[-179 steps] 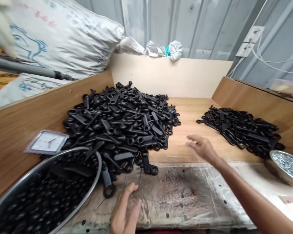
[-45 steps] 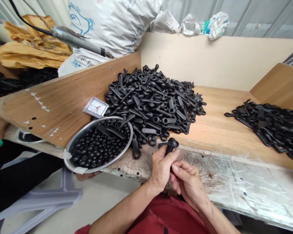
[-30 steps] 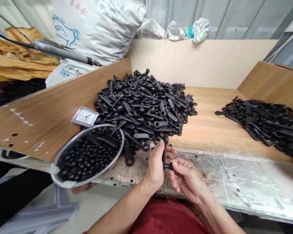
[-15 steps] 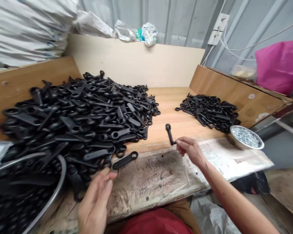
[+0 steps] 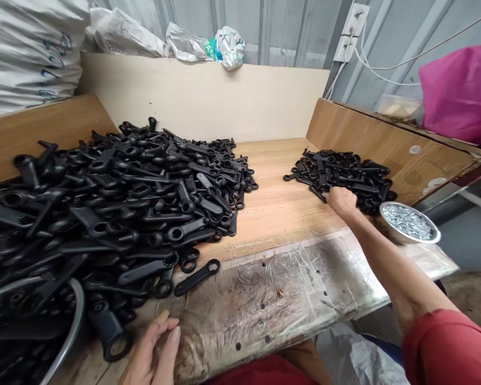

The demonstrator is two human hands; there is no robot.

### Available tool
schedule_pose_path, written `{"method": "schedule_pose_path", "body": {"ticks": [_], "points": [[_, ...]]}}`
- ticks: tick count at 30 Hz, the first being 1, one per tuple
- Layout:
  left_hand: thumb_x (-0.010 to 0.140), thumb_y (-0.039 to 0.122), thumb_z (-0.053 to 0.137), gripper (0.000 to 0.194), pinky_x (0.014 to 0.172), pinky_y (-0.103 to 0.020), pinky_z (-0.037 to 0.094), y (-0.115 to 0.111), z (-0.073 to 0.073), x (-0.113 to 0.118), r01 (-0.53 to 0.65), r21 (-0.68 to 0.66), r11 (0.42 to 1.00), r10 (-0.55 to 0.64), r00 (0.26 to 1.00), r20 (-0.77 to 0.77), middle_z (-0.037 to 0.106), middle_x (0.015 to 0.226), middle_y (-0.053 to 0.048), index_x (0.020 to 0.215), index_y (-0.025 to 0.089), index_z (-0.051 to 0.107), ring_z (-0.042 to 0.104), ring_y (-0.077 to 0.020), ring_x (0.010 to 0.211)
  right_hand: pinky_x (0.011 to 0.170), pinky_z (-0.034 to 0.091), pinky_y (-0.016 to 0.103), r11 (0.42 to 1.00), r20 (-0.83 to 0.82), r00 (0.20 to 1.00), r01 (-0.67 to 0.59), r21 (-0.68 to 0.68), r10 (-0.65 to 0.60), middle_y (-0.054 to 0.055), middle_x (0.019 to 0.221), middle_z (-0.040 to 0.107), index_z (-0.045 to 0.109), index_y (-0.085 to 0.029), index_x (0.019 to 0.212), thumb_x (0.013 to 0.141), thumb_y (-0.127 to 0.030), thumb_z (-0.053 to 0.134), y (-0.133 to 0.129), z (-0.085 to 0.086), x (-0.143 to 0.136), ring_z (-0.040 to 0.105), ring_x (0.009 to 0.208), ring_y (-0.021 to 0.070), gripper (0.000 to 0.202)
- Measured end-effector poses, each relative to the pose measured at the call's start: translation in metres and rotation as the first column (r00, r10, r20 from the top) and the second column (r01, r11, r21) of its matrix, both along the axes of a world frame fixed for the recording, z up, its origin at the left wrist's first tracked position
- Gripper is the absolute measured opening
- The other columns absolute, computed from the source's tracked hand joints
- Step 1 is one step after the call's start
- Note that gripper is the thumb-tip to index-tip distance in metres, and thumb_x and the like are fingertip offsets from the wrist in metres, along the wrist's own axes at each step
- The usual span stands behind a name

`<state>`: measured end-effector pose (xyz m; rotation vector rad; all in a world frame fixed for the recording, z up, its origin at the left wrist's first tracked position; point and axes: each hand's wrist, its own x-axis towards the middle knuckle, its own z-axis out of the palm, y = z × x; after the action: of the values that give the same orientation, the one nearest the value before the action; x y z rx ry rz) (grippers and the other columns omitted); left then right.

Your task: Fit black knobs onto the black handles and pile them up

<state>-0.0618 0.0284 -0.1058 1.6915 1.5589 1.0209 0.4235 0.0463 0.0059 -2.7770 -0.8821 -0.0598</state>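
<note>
My R hand [image 5: 342,202] is at the near side of the small pile of blk cranks [image 5: 328,167], fingers curled & mostly hidden, so can't tell if they pinch one. L hand [image 5: 143,359] is low at the bench's [image 5: 296,289] front edge, thumb & fingers apart, near the big pile [image 5: 144,198]; 1 loose crank [image 5: 197,278] lies just beside that, & a bowl [image 5: 403,235] w/ shiny metal bits sits near the small pile's R end.

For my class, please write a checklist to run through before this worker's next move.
1. Left hand free: ok, nothing seen in it.
2. Right hand free: cannot tell; its grasp is hidden at the small pile.
3. Large pile apart from small pile: ok, wood shows between.
4. Plastic free of handles: not ok, at least one lies there.
5. Bowl supplied with metal pieces: ok.
</note>
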Motion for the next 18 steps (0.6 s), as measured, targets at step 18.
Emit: {"method": "schedule_pose_path", "body": {"ticks": [18], "points": [[0.076,0.049,0.052,0.036,0.068,-0.024,0.049,-0.042,0.047,0.001,0.042,-0.215,0.976,0.068,0.876,0.478,0.065,0.070,-0.005,0.080,0.016,0.065,0.060,-0.0177,0.071,0.078,0.042,0.030,0.139,-0.128,0.140,-0.990,-0.015,0.982,0.010,0.091,0.062,0.059,-0.015,0.093,0.073,-0.008,0.050,0.027,-0.025,-0.268,0.055,0.089,0.0213,0.023]]}}
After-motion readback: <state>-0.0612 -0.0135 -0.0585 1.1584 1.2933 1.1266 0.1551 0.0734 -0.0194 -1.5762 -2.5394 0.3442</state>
